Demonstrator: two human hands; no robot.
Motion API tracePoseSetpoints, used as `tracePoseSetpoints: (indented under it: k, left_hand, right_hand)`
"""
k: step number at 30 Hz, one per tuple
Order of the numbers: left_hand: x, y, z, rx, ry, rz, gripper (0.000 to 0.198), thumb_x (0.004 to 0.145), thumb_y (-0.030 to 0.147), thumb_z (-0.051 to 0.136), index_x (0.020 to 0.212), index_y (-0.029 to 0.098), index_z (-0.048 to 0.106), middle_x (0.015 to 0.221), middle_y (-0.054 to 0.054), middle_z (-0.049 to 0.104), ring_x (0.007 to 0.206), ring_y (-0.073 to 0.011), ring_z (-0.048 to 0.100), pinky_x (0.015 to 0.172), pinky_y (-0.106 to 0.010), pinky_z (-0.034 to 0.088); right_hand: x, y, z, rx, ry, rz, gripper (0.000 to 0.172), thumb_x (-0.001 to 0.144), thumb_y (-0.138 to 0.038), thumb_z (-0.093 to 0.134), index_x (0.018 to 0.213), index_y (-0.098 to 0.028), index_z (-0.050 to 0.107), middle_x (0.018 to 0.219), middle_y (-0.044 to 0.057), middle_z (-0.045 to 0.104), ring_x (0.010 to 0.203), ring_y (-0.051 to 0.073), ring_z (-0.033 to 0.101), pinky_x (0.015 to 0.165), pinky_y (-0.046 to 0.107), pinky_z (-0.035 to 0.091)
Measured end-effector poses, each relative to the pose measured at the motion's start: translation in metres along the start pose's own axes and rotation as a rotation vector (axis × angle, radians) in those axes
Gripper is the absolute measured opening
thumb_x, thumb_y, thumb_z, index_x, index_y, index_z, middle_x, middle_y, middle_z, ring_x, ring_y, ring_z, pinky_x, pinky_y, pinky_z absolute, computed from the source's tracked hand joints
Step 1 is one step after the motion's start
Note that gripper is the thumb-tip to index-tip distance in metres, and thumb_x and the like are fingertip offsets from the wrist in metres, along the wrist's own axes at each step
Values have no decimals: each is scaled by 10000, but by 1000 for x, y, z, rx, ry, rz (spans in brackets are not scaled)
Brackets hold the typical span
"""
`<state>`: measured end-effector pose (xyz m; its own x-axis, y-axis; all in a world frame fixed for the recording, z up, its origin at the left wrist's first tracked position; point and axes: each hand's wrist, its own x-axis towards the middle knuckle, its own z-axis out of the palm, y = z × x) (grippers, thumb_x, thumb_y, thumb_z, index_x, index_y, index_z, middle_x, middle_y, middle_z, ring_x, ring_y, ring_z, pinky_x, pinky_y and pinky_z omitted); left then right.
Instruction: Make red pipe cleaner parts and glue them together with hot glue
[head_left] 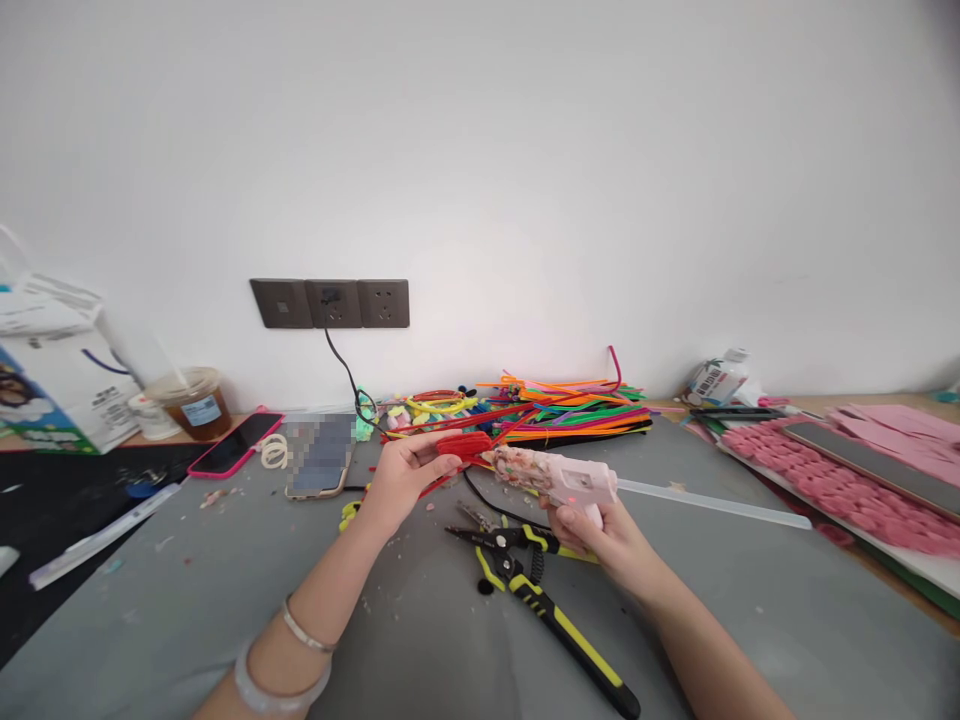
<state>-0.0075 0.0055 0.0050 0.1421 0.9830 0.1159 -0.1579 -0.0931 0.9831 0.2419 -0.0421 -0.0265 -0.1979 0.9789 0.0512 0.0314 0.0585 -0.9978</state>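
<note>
My left hand (409, 472) pinches a red piece made of pipe cleaners (463, 446) between thumb and fingers. Wrapped round the handle of a pink hot glue gun (574, 480) is my right hand (600, 540). The gun's nozzle, crusted with old glue, points left and meets or nearly meets the red piece; I cannot tell which. A long clear glue stick (712, 503) sticks out of its back. Below the gun, black and yellow pliers (559, 620) lie on the grey mat (420, 640), partly hidden by my right hand.
Behind my hands lies a pile of colourful pipe cleaners (577, 415). Left are a phone (322, 455), a pink-cased phone (236, 445), a lidded drink cup (196, 405) and a carton (67, 370). A black cord (341, 365) hangs from the wall socket. Right lie pink textured sheets (825, 480) and a bottle (720, 380).
</note>
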Motion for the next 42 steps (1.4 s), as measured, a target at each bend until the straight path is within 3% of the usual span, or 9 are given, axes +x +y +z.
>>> tracePoseSetpoints:
  k: [5, 13, 21, 24, 27, 30, 33, 38, 42]
  left_hand:
    - [0, 1, 0, -28, 1, -14, 458, 623, 381, 875, 1020, 170, 789, 919, -99, 802, 867, -275, 742, 783, -371, 604]
    - [3, -6, -3, -67, 10, -33, 482, 630, 400, 872, 1038, 160, 782, 970, -106, 797, 870, -265, 741, 813, -379, 605]
    - [4, -10, -6, -87, 5, -29, 496, 665, 425, 848, 1068, 147, 767, 948, -111, 796, 839, -255, 752, 774, -342, 599]
    - [4, -9, -5, -104, 4, -40, 485, 670, 441, 842, 1047, 144, 769, 919, -107, 794, 794, -231, 739, 743, -329, 590]
    - [4, -8, -5, -119, 31, -51, 487, 663, 449, 845, 1028, 137, 766, 855, -95, 781, 734, -198, 712, 669, -288, 558]
    - [4, -6, -4, -129, 43, -54, 464, 659, 453, 844, 982, 132, 755, 783, -72, 750, 691, -175, 681, 613, -259, 516]
    - [5, -4, -2, -141, 53, -61, 445, 646, 448, 849, 941, 137, 725, 741, -42, 715, 677, -164, 664, 583, -246, 489]
    - [5, -4, -1, -161, 61, -79, 454, 621, 449, 863, 908, 142, 693, 734, -20, 689, 640, -136, 644, 540, -219, 466]
    - [5, -5, -1, -144, 63, -79, 451, 618, 468, 862, 866, 135, 684, 706, -22, 678, 608, -125, 627, 517, -208, 452]
  right_hand:
    - [0, 1, -2, -18, -45, -37, 490, 800, -646, 646, 933, -178, 584, 575, -68, 343, 504, 86, 233, 456, 237, 207]
    - [1, 3, -6, -33, 11, -52, 503, 777, -659, 660, 898, -174, 605, 587, -44, 391, 509, 100, 293, 454, 244, 231]
    - [2, 8, -14, -18, 57, -190, 504, 852, -627, 601, 606, -212, 454, 528, -38, 371, 473, 102, 295, 452, 268, 225]
    - [-1, 0, -16, 141, 164, -237, 498, 846, -625, 606, 617, -214, 445, 513, -51, 368, 433, 89, 294, 442, 267, 230]
    - [-8, -6, -24, 337, 370, -270, 377, 854, -597, 609, 796, -235, 521, 523, -74, 376, 415, 87, 289, 414, 242, 264]
    - [-17, -2, -42, 513, 587, -187, 334, 819, -522, 696, 810, -249, 503, 566, -74, 412, 453, 86, 382, 387, 192, 326]
    - [-23, 10, -67, 648, 732, -29, 401, 656, -412, 859, 754, -222, 520, 632, -61, 501, 524, 77, 491, 472, 165, 487]
    - [-25, 18, -93, 566, 644, 178, 378, 575, -238, 886, 886, -192, 676, 772, 13, 651, 624, 126, 617, 478, 186, 560]
    - [-20, 11, -100, 339, 566, 267, 328, 587, -280, 895, 815, -155, 695, 781, 70, 709, 687, 184, 678, 556, 243, 597]
